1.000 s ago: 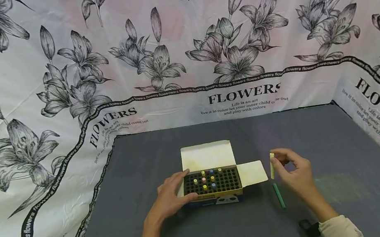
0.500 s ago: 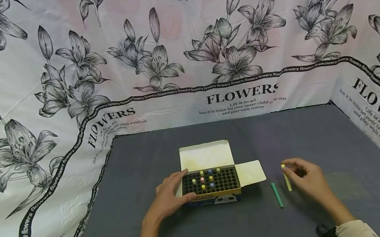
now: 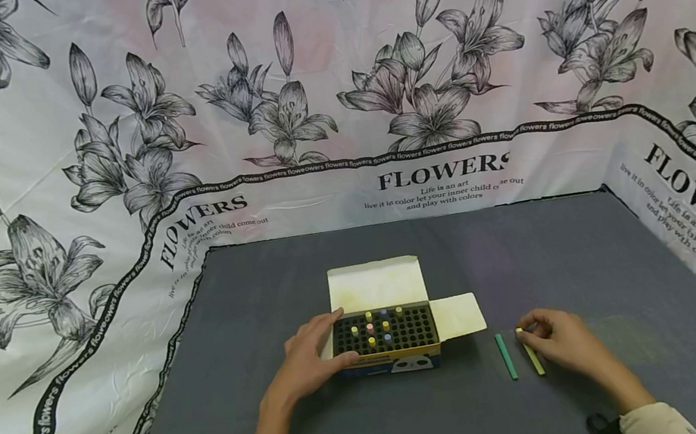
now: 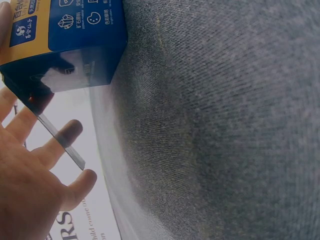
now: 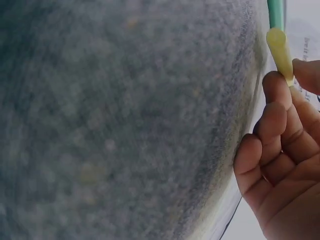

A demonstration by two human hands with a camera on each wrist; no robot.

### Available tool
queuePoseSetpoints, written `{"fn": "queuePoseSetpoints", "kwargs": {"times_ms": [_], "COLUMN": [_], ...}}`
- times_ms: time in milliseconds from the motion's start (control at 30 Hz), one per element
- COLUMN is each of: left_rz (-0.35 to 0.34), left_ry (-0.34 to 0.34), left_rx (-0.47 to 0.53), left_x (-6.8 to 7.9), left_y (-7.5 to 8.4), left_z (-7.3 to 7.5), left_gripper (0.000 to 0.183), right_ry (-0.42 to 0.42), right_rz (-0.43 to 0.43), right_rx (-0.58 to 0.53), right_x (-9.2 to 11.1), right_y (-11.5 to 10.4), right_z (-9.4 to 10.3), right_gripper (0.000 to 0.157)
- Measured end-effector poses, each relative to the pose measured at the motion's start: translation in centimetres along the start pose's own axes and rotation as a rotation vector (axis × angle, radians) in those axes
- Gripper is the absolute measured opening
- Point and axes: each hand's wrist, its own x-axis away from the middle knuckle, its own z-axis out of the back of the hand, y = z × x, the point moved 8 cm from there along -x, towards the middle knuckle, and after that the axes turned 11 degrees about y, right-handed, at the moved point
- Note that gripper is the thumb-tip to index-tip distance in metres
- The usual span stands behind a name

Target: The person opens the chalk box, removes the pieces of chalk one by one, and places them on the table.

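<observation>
My right hand [image 3: 558, 341] pinches the upper end of a yellow chalk stick [image 3: 535, 361] between thumb and fingertips. The chalk slants low over the table, beside a green chalk stick [image 3: 506, 357] lying to its left. In the right wrist view the yellow chalk [image 5: 281, 52] points away from the fingertips and overlaps the green one [image 5: 275, 12]. My left hand [image 3: 311, 355] holds the left end of an opened chalk box [image 3: 389, 362], thumb at the front corner and forefinger at the back. Several yellow, blue and pink chalks stand in its black holed insert [image 3: 418, 328].
The box's pale lid flap [image 3: 376, 284] stands up at the back, and a side flap [image 3: 459, 315] sticks out to the right. Around the dark grey table [image 3: 249, 287] hangs a flower-printed white sheet [image 3: 292, 211].
My right hand has moved right and down towards me, bringing the yellow chalk from upright over the green stick to a slant at its right. The left hand and box stay put.
</observation>
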Motion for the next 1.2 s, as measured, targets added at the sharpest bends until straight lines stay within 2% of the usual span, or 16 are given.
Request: {"fn": "queuePoseSetpoints", "kwargs": {"times_ms": [333, 700, 1033, 1200], "left_rz": [0.006, -0.005, -0.001, -0.004], "left_ry": [0.006, -0.001, -0.005, 0.001], "left_rx": [-0.006, -0.006, -0.003, -0.006], "left_x": [0.0, 0.0, -0.1, 0.0], "left_y": [-0.1, 0.0, 0.0, 0.0], "left_z": [0.1, 0.1, 0.0, 0.0], "left_gripper": [0.082, 0.081, 0.081, 0.082], "right_ry": [-0.005, -0.044, -0.068, -0.036], "right_rz": [0.031, 0.000, -0.013, -0.015], "right_rx": [0.075, 0.177, 0.169, 0.150], "right_x": [-0.1, -0.2, -0.2, -0.3], "right_y": [-0.9, -1.4, -1.4, -1.7], "right_z": [-0.7, -1.6, -1.6, -0.9], "right_gripper": [0.019, 0.019, 0.021, 0.025]}}
